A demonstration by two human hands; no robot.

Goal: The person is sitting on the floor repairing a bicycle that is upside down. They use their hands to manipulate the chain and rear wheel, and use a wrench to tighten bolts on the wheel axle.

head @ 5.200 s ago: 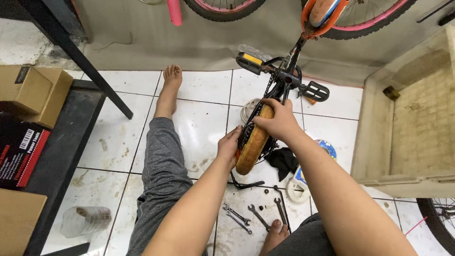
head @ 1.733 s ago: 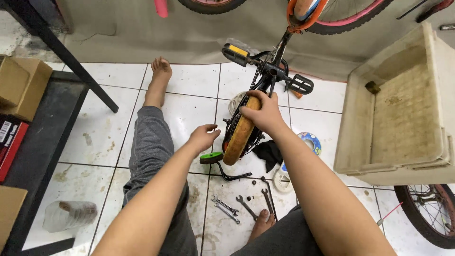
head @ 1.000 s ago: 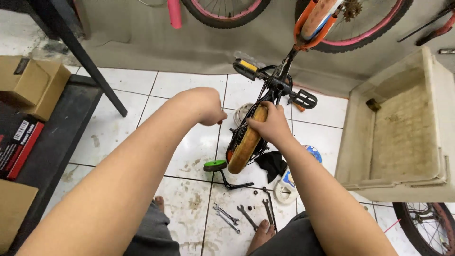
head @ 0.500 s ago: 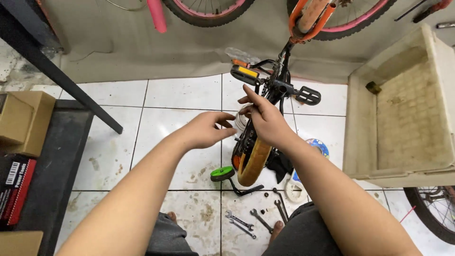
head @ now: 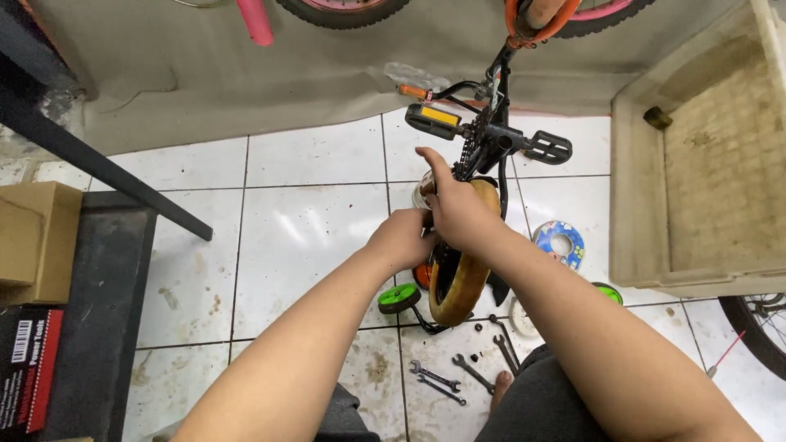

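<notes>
A small upturned bicycle (head: 483, 155) is seen on the white tiled floor (head: 311, 229), and its tan-tyred wheel (head: 463, 278) is taken as the landmark. The right hand (head: 458, 209) is laid over the top of the wheel, its fingers (head: 432, 168) held together and stretched up toward the chain (head: 473, 139). The left hand (head: 401, 239) is pressed against the left side of the wheel, touching the right hand; its fingers are curled inward, and whether anything is pinched cannot be told. Above the wheel, two black pedals (head: 547, 147) are seen, one with a yellow reflector. Just left of the wheel's lower edge a green training wheel (head: 399, 298) is seen. Below the wheel, several wrenches (head: 446, 381) are scattered on the floor. To the right of the wheel a blue ring (head: 559, 244) is lying flat, and beyond it a beige tub (head: 696, 164) is standing. Well to the left of the wheel a cardboard box (head: 33, 241) is resting on a dark shelf (head: 106, 311).
</notes>
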